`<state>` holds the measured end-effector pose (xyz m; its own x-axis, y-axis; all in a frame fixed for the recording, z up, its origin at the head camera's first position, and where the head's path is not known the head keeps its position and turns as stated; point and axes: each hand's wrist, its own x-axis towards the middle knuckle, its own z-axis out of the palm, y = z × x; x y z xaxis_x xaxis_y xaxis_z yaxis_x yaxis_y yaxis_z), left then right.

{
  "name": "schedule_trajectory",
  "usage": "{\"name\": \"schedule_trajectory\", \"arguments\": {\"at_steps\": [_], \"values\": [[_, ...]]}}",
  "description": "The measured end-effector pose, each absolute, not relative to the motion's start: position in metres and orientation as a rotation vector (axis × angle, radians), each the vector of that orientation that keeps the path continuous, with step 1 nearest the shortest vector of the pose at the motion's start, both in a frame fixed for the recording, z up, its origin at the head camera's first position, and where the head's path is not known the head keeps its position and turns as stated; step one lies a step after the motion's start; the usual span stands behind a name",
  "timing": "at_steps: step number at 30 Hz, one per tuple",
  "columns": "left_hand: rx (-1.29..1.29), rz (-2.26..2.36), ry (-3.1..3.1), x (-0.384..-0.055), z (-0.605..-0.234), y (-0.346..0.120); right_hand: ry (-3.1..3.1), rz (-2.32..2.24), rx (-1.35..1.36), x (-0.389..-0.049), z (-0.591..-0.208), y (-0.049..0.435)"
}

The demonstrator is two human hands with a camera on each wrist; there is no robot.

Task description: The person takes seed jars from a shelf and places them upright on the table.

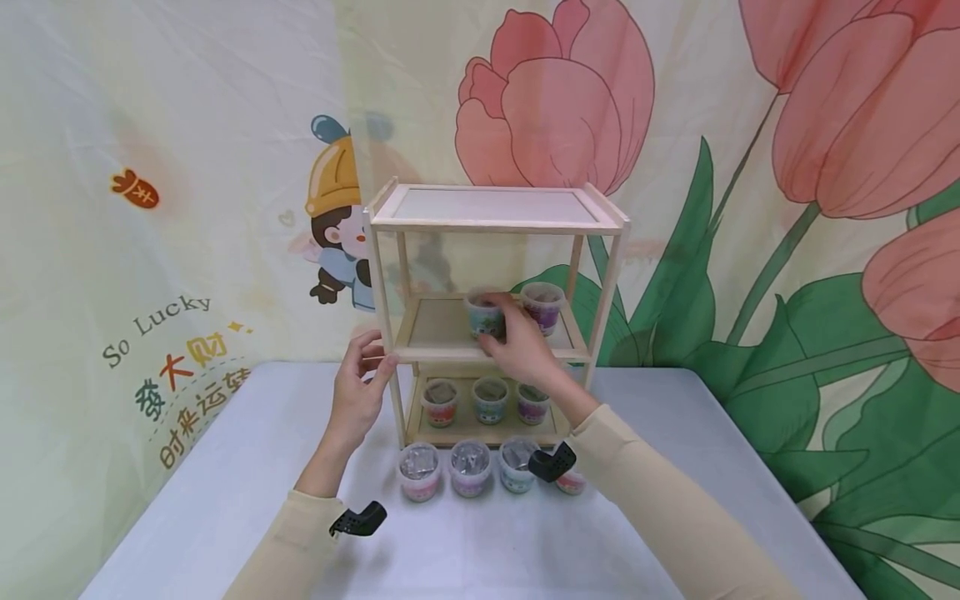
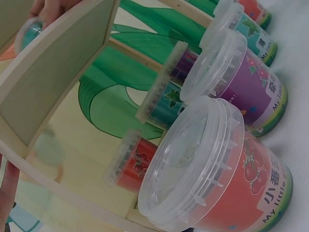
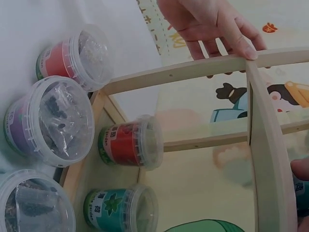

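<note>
My right hand (image 1: pixel 521 342) grips a teal plastic tub (image 1: pixel 484 320) at the middle level of a small wooden shelf rack (image 1: pixel 501 227). Beside that tub, to its right, stands a purple tub (image 1: pixel 543 308). My left hand (image 1: pixel 360 392) holds the rack's left front post, its thumb at the middle-shelf joint; the right wrist view shows this hand (image 3: pixel 217 26) with fingertips peeking past the post. On the bottom level sit a red tub (image 1: pixel 440 403), a teal tub (image 1: pixel 491 401) and a purple tub (image 1: pixel 532 406). The left wrist view shows the held tub (image 2: pixel 32 33) only partly.
In front of the rack, a row of lidded tubs stands on the white tablecloth (image 1: pixel 480 554): a pink-red one (image 1: pixel 419 472), a purple one (image 1: pixel 470 468), a teal one (image 1: pixel 517 465) and a red one (image 1: pixel 572 481) partly behind the right wrist's black camera (image 1: pixel 552 462). A printed curtain (image 1: pixel 697 275) hangs behind.
</note>
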<state>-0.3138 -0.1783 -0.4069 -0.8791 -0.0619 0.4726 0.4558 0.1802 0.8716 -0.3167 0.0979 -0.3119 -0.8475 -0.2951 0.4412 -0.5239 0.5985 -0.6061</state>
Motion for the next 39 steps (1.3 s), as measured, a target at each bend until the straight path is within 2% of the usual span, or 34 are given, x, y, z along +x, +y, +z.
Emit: {"name": "schedule_trajectory", "arguments": {"at_steps": [13,25,39], "values": [[-0.369,-1.746,-2.068,-0.313,-0.406,-0.179,-2.416,1.159,0.725,-0.312,-0.314,0.095],[-0.372,-1.748,-2.066,-0.312,-0.405,-0.179,-2.332,1.233,0.884,-0.263,-0.313,0.084],[-0.369,-1.747,-2.068,-0.311,-0.403,-0.179,-2.364,1.291,0.945,-0.219,-0.359,0.071]]}}
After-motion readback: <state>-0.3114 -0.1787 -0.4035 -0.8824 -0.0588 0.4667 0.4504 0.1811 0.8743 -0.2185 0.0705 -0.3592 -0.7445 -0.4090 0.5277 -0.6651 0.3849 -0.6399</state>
